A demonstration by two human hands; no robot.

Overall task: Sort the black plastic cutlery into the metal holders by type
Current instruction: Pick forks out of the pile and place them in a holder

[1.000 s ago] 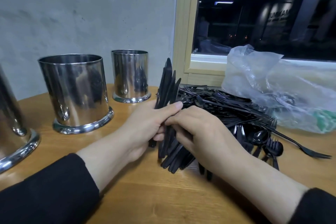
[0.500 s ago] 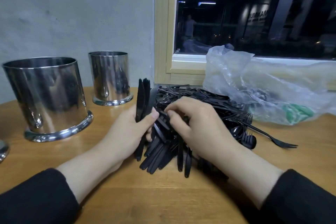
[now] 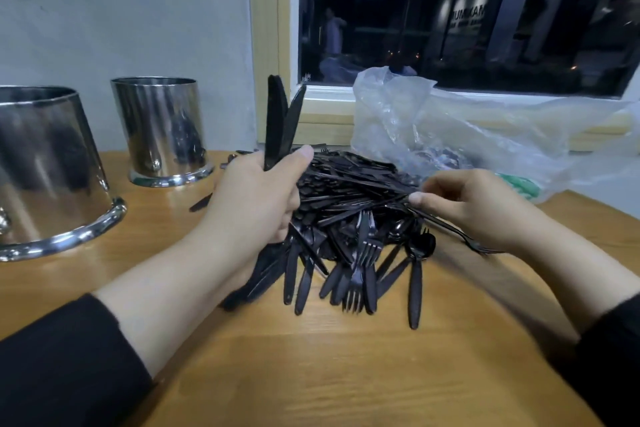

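Observation:
A heap of black plastic cutlery (image 3: 349, 218) lies mid-table: forks, knives and spoons tangled together. My left hand (image 3: 256, 198) grips a bundle of black knives (image 3: 278, 121), blades standing upright above my fist. At the right side of the heap my right hand (image 3: 467, 204) pinches the handle of a thin black piece (image 3: 450, 229) that runs under it to a forked end. Two metal holders stand at the left: a large one (image 3: 45, 166) and a smaller one (image 3: 162, 132) behind it.
A crumpled clear plastic bag (image 3: 450, 128) lies behind the heap below the window. One loose black piece (image 3: 201, 203) lies on the wooden table (image 3: 329, 357) near the smaller holder. The wall and window frame close off the back.
My right hand has left the middle of the heap and moved to its right side, pinching one piece. My left hand has lifted the knife bundle higher. The view has shifted right.

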